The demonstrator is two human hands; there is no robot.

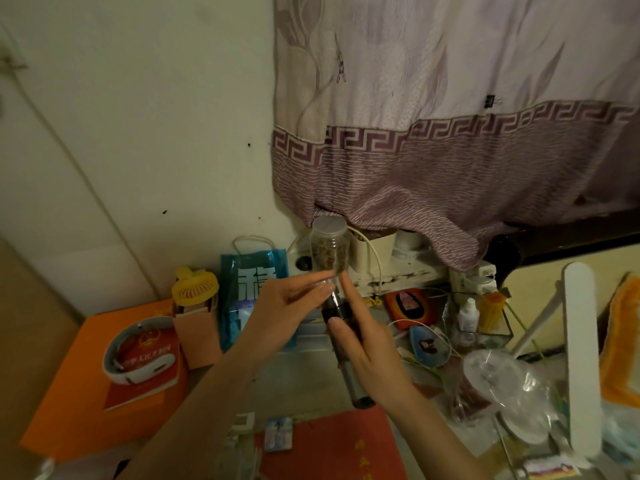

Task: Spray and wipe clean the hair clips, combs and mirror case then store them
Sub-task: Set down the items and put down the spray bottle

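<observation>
spray bottle: slim, dark, tilted, held above the tabletop
right hand: wrapped round the bottle's middle
left hand: fingertips pinch the clear cap at the bottle's top
plastic jar: behind the hands, lidded, brown bits inside
glass box: right side, small bottles inside

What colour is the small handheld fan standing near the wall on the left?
Yellow. The handheld fan shows best in the head view, standing behind the orange box.
</observation>
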